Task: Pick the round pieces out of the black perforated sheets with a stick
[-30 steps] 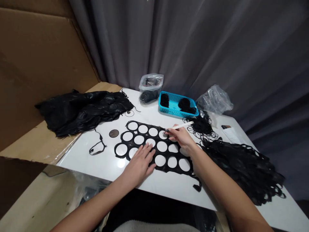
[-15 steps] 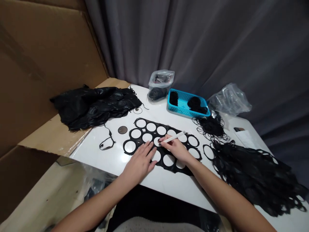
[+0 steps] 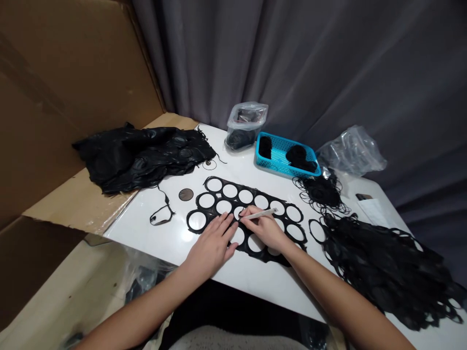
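Observation:
A thin black sheet with rows of round holes lies flat on the white table, which shows through the holes. My left hand rests on the sheet's near left part, fingers stretched out and pressing it down. Between the fingers of my right hand is a slim white pen-like tool, slanting up to the right. Its tip is at the edge of a hole near the sheet's middle, partly hidden by my fingers. A dark round disc lies left of the sheet.
A black heap of similar sheets sits at the left on cardboard. At the back stand a clear plastic bag and a blue basket with black bundles. Black rings and a pile of cut sheets lie to the right.
The white tool has tilted lower, its rear end dropping slightly in view. My right hand has shifted a little; my left hand stays on the sheet.

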Motion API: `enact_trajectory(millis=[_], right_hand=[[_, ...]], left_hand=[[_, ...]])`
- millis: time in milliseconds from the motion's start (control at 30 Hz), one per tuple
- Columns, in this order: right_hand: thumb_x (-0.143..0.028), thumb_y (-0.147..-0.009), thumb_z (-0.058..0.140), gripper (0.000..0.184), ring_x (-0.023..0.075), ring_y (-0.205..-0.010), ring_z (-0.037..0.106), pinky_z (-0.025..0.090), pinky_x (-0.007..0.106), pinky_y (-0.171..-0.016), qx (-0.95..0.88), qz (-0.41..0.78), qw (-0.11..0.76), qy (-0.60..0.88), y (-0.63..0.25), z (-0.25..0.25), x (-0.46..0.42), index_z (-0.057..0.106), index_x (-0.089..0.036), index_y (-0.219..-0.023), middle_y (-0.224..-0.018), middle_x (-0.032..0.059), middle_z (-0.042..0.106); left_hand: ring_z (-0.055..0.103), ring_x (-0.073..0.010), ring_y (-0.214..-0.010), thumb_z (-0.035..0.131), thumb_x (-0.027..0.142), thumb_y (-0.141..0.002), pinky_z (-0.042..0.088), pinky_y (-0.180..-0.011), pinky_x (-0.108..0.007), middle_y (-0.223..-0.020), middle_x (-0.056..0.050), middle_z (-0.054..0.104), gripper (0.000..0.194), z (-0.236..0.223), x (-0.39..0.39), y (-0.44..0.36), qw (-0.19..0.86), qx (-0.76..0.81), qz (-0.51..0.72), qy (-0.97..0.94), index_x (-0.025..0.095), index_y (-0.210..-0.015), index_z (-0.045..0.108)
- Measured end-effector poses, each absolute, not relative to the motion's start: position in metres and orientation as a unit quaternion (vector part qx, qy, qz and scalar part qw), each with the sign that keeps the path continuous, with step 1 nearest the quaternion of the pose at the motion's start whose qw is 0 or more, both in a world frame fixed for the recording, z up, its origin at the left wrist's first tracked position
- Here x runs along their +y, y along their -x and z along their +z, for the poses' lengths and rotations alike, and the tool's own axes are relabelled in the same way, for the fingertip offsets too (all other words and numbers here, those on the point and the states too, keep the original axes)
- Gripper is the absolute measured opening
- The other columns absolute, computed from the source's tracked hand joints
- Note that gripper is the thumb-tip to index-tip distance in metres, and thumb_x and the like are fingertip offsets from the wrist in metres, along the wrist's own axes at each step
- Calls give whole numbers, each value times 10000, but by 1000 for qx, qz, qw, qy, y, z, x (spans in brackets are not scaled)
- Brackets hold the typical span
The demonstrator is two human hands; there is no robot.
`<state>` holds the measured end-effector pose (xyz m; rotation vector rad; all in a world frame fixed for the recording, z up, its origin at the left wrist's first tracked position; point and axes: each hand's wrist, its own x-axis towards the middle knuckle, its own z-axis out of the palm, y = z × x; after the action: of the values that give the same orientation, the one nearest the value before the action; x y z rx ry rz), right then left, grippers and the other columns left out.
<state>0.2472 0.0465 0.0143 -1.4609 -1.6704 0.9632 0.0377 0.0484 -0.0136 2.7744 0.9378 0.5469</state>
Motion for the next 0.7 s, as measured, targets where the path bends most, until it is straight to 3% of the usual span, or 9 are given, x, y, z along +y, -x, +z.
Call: enact_trajectory(millis=[400, 533, 700], right_hand=[[-274, -910, 558, 136, 191, -889, 611, 472, 335, -827, -648, 365, 346, 571, -248, 15, 48, 569, -218, -787, -923, 30, 652], [-236, -945, 519, 150, 207, -905, 608, 483, 354, -827, -698, 302, 341, 553, -242, 11, 38, 573, -227, -806, -936, 49, 646], [-149, -942, 463, 169, 270, -937, 573, 464, 425, -846, -786, 180, 266, 528, -239, 6, 35, 614, -222, -959, -999, 114, 664]], left_hand=[[389, -295, -1431, 556, 292, -966, 355, -1174, -474, -1496, -151, 476, 484, -12, 49, -37, 83, 311, 183, -929, 129, -1417, 488], [336, -297, -1459, 552, 297, -969, 322, -1187, -500, -1539, -134, 420, 494, -12, 48, -38, 90, 321, 185, -924, 169, -1438, 467], [337, -337, -1453, 583, 284, -942, 311, -1174, -552, -1518, -144, 447, 483, -11, 49, -39, 82, 329, 169, -926, 168, -1405, 511]])
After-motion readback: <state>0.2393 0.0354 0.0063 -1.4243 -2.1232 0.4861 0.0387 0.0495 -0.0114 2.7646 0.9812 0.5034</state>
